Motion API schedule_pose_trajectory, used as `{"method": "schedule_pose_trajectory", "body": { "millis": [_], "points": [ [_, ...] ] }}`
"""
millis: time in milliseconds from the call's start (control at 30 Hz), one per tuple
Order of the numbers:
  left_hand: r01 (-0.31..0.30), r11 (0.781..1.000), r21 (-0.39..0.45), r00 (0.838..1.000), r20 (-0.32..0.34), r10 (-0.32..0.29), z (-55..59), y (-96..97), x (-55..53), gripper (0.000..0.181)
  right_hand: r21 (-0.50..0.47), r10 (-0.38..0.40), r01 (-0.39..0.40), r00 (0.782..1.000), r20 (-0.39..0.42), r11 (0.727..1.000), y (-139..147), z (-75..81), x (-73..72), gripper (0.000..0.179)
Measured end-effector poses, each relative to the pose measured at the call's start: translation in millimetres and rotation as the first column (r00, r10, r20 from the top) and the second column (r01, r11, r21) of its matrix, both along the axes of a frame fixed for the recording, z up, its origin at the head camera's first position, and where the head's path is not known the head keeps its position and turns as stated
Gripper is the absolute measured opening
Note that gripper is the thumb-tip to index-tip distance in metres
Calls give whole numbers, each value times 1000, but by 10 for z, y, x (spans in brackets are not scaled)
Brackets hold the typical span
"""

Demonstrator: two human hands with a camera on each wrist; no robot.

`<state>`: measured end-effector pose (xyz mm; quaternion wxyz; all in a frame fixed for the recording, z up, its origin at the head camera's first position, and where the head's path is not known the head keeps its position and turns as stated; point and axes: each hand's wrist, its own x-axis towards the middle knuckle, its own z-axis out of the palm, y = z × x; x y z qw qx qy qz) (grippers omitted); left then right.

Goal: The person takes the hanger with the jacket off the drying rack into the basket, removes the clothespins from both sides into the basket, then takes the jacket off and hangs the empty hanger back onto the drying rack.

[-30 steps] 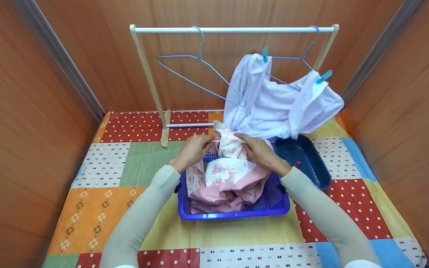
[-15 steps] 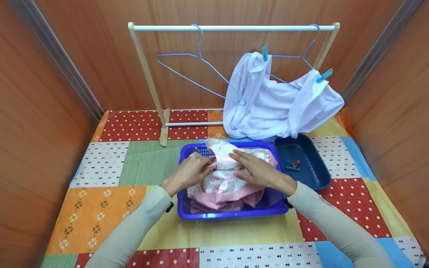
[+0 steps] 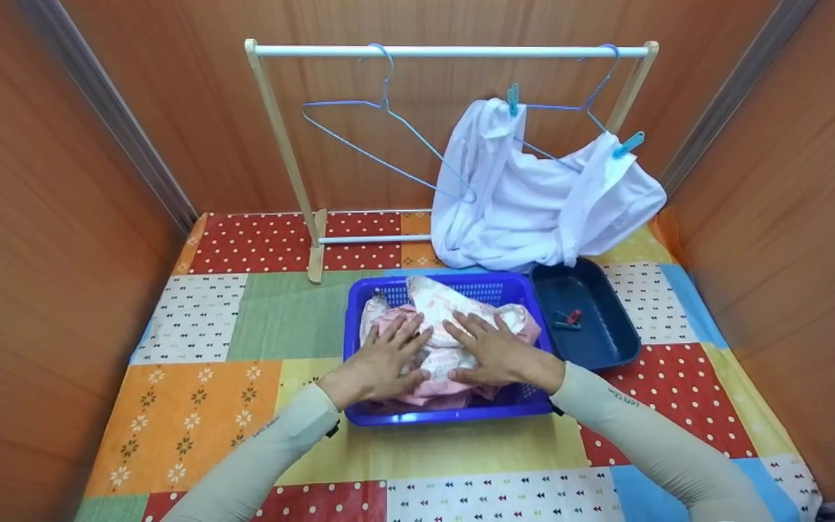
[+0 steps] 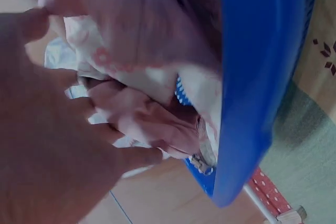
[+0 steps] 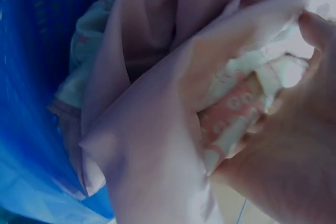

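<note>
A crumpled pink and white printed garment (image 3: 435, 301) lies in a blue-purple plastic basket (image 3: 454, 418). The left hand (image 3: 381, 362) rests on the left part of the cloth with its fingers spread. On the right part lies the right hand (image 3: 497, 353), its fingers also spread and nearly straight. Pink folds (image 4: 136, 111) show beside the left hand in its wrist view, inside the basket wall (image 4: 257, 77). In the right wrist view, a raised pink fold (image 5: 157, 124) stands beside the right hand (image 5: 283, 150) and partly hides the printed cloth.
Behind the basket stands a rack (image 3: 446, 51) with a bare blue hanger (image 3: 381, 105). A white garment (image 3: 519, 203) hangs at its right, held by teal clothespins (image 3: 628, 144). A dark tray (image 3: 602, 319) with small clothespins (image 3: 568, 325) sits right of the basket.
Both hands have come down and toward the person, from handling the raised garment to lying spread on it. The garment has sunk lower into the basket.
</note>
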<state>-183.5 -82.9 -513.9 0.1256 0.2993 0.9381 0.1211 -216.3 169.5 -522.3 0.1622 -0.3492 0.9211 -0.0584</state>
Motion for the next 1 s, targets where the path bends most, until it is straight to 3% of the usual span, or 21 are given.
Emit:
{"method": "schedule_pose_trajectory", "body": {
  "millis": [167, 333, 533, 733, 1000],
  "points": [
    [18, 990, -141, 994, 110, -2, -41, 79, 6, 72, 149, -15, 9, 999, 42, 989, -51, -72, 19, 88],
    [30, 980, -197, 977, 212, 12, -83, 100, -52, 74, 216, -20, 5, 998, 64, 976, -99, -116, -9, 88],
    [40, 967, -253, 978, 210, 15, -187, 132, -8, 77, 312, -33, 19, 999, 39, 950, -184, -176, 35, 88],
    [34, 952, -305, 984, 177, 22, -238, 143, 28, 75, 330, -33, 21, 999, 31, 944, -270, -193, 71, 85],
    [45, 963, -265, 973, 230, 17, -202, 130, 2, 74, 326, -17, -2, 998, 56, 945, -264, -180, 41, 83]
  ]
}}
